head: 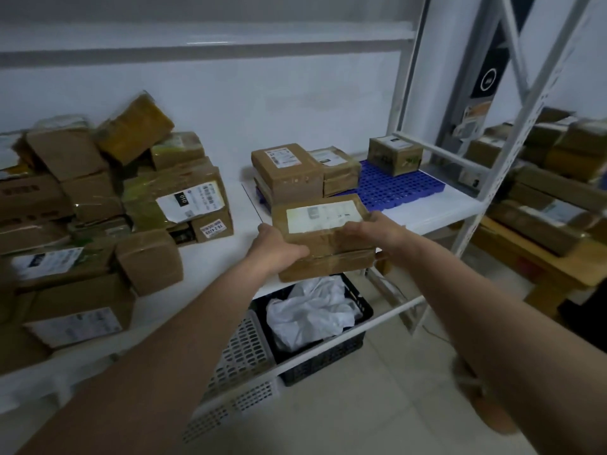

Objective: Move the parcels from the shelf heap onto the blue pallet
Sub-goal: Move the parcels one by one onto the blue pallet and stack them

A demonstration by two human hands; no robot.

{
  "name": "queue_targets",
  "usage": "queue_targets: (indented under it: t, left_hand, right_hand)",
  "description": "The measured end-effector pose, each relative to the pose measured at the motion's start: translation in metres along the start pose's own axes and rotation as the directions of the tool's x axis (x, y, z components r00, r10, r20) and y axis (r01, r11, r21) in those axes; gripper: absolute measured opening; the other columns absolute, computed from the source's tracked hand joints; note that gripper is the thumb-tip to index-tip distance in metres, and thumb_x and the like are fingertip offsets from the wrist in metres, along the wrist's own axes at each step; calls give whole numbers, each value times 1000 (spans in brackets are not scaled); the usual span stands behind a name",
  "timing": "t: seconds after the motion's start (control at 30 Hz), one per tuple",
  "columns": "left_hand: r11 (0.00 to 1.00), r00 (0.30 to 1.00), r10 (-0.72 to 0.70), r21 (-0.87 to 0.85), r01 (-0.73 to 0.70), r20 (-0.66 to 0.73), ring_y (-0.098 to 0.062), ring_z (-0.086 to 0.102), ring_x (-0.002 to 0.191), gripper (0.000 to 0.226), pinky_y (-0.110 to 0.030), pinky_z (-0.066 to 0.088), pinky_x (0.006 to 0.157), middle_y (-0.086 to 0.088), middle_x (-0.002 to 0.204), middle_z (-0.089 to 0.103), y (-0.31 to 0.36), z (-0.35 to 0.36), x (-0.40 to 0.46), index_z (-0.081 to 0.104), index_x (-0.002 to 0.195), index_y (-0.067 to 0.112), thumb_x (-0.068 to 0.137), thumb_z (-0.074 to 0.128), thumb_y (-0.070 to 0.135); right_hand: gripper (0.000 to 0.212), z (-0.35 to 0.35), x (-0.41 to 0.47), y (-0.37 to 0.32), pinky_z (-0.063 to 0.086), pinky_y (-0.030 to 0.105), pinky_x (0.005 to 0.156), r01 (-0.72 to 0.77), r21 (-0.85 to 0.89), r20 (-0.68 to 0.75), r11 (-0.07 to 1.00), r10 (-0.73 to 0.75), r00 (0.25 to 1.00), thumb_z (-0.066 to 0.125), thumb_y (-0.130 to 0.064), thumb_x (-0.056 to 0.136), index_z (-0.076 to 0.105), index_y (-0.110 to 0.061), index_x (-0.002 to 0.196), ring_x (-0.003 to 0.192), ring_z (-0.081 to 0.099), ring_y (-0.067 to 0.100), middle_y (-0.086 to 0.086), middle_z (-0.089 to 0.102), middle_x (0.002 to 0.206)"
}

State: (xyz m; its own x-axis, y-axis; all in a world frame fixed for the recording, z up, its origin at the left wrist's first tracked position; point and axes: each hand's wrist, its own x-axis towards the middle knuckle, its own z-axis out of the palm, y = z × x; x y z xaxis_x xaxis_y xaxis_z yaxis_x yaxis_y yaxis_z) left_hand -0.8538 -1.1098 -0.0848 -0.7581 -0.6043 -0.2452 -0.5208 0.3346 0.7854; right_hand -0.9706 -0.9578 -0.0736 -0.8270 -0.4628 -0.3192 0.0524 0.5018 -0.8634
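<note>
Currently both hands clamp a flat parcel (323, 236): left hand (277, 246) at 9 o'clock, right hand (368, 229) at 3. Blue pallet (394, 187) lies at 1 o'clock beyond.

Pale wall (230, 103) behind white metal shelving (512, 152) — perforated uprights. Light tiled floor (394, 405). Wooden bench (551, 267) at right; dim, even lighting.

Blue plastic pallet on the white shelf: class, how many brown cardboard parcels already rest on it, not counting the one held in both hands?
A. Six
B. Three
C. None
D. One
B: three brown cardboard parcels sit on the blue plastic pallet.
</note>
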Motion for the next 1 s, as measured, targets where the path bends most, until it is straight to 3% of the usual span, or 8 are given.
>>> queue_targets:
  t: [0.1,0.23,0.33,0.43,0.6,0.73,0.9,1.0]
  left_hand:
    - [1000,1000,14,21,-14,4,-20,51,101,74,-31,46,83,-6,116,50,7,15,11,28,130,4,79,75,29]
    - [998,999,35,47,-36,2,-23,53,111,77,-32,47,87,-8,123,51,17,31,41,29,133,4,77,78,26]
    - [997,998,60,43,-60,5,-23,53,114,77,-33,47,92,-7,127,51,30,46,72,32,132,6,75,81,25]
    - [997,997,79,22,-79,8,-24,52,117,76,-36,46,97,-6,128,50,52,59,103,34,130,6,74,82,25]
    - [991,992,123,-54,-121,37,-22,55,113,82,-34,49,92,-4,127,54,89,80,155,35,130,8,68,86,25]
    - [986,982,167,-13,-166,85,-22,51,120,87,-36,47,98,-3,132,50,120,106,193,32,136,9,69,85,27]
    - [984,971,179,-23,-177,156,-22,45,127,84,-32,41,97,-4,139,43,150,147,223,28,138,10,75,81,24]
    - [984,968,177,-26,-175,176,-19,47,121,81,-28,41,91,-4,136,45,168,170,241,29,136,9,75,81,24]
  right_hand:
    - [73,-15,24,13,42,35,81,5,45,-10,999,-5,1000,70,-37,84,32,-8,139,105,49,21,8,48,132]
    - [69,-30,55,25,43,36,87,17,60,-33,998,-15,999,67,-33,87,31,-8,141,114,50,24,10,47,136]
    - [62,-46,80,24,43,34,84,30,73,-57,997,-26,998,66,-29,89,34,-8,138,105,50,19,8,49,133]
    - [62,-69,110,13,42,35,82,29,90,-105,996,-19,994,66,-32,89,35,-10,137,104,50,21,8,49,131]
    - [62,-107,167,-4,47,47,97,11,115,-193,993,11,981,68,-36,85,40,-12,134,115,53,29,10,51,131]
    - [59,-139,204,-4,46,48,99,1,137,-278,991,37,960,67,-33,86,41,-13,135,117,52,29,9,52,130]
    - [61,-181,239,12,46,46,100,-1,180,-305,984,57,951,66,-34,87,40,-19,140,117,52,29,4,51,129]
    - [65,-209,262,20,46,46,101,-3,233,-309,973,77,948,67,-36,86,39,-21,142,116,53,28,6,51,131]
